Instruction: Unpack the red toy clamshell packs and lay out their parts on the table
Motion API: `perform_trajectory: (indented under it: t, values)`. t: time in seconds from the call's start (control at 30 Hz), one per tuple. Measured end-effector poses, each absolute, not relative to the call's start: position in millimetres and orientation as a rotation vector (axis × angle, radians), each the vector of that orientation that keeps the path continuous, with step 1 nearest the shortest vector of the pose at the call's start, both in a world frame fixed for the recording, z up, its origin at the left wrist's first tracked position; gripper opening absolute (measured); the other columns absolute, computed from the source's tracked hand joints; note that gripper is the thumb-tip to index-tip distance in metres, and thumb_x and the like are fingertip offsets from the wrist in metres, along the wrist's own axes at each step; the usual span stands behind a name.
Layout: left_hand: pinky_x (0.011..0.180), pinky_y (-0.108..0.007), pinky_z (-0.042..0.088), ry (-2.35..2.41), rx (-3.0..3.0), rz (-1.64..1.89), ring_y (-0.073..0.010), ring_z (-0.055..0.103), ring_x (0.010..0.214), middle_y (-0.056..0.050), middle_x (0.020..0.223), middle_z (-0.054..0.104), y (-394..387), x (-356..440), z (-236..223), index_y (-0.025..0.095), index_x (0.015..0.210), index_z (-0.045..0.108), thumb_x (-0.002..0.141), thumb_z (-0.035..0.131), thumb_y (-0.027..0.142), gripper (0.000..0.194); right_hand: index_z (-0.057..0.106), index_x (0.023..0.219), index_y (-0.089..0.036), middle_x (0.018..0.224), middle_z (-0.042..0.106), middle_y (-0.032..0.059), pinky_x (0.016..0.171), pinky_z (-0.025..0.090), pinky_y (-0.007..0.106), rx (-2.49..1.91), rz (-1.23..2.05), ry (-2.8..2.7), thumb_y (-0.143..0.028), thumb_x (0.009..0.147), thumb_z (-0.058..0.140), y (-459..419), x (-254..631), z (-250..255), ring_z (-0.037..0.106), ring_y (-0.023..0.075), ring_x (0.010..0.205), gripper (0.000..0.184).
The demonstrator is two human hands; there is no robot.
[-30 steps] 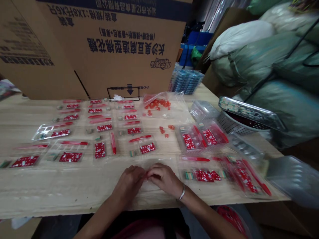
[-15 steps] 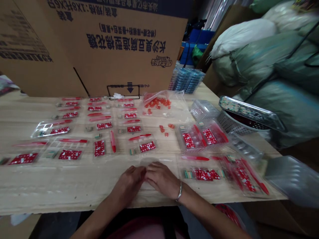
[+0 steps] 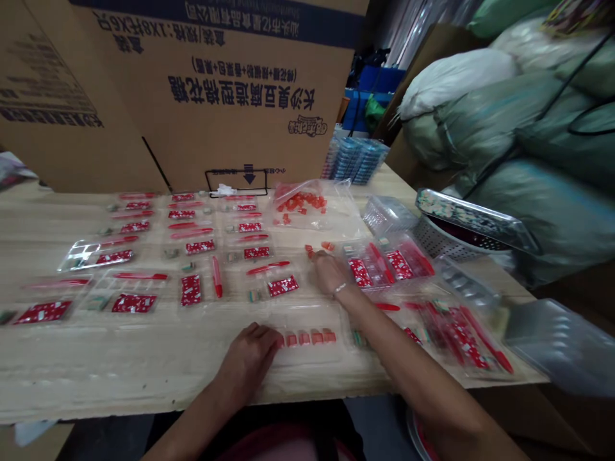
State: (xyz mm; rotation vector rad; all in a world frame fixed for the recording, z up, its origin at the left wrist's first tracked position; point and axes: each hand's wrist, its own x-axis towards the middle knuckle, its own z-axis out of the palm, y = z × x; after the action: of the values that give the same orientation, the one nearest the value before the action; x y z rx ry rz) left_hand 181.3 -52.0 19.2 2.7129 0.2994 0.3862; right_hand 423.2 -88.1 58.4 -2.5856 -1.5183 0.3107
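My left hand [image 3: 252, 362] rests near the table's front edge, its fingertips pinched on a red candy cube [image 3: 280, 339] at the left end of a clear plastic tray [image 3: 307, 356]. Several more red candy cubes [image 3: 304, 337] sit in a row along that tray. Farther forward and right, my right hand [image 3: 329, 272] reaches down with its fingers curled together among loose red candy pieces [image 3: 327, 246] on the wood. What its fingertips hold, if anything, is hidden. Beyond it lies a clear bag [image 3: 336, 218] with more red candy pieces.
Filled clear trays with red spotted packets [image 3: 133, 303] and red tubes cover the table's left half. More filled trays [image 3: 398, 266] and a stack of clear trays [image 3: 389, 214] stand right. A large carton [image 3: 230, 141] walls off the back; a white basket [image 3: 451, 240] is at the right edge.
My right hand has left my left hand and moved forward and right to the loose candy pieces. The candy row in the tray is now uncovered. My left hand stays close to its former place.
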Motion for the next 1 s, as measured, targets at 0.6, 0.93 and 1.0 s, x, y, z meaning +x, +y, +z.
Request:
perform_trajectory:
  t: [0.6,0.93,1.0]
  values:
    - [0.076,-0.031,0.040,0.710,2.786,0.726,-0.0165,0.058,0.082,-0.002,0.090,0.068,-48.3,79.4,9.3,0.023,0.085,0.064,0.088,0.051,0.020,0.014,0.060,0.079,-0.017,0.081,0.062,0.0022,0.070,0.046,0.027,-1.702,0.172,-2.122,-0.013,0.088,0.057,-123.4,280.2,24.2,0.057,0.0153,0.077,0.010]
    - [0.072,-0.030,0.039,0.601,2.826,0.830,-0.0165,0.059,0.082,0.001,0.089,0.069,-37.4,75.2,-1.1,0.026,0.086,0.066,0.088,0.052,0.028,0.015,0.061,0.102,-0.016,0.100,0.070,0.0056,0.080,0.046,0.031,-1.559,-0.083,-2.093,-0.018,0.095,0.046,-139.1,289.9,-0.3,0.062,0.0161,0.090,0.017]
    - [0.072,-0.030,0.039,0.608,2.826,0.806,-0.0164,0.059,0.082,0.001,0.089,0.069,-36.0,75.7,-2.2,0.027,0.084,0.067,0.087,0.052,0.029,0.015,0.063,0.100,-0.016,0.100,0.071,0.0053,0.081,0.048,0.030,-1.538,-0.037,-2.028,-0.019,0.095,0.046,-138.8,289.2,-2.4,0.064,0.0162,0.090,0.017]
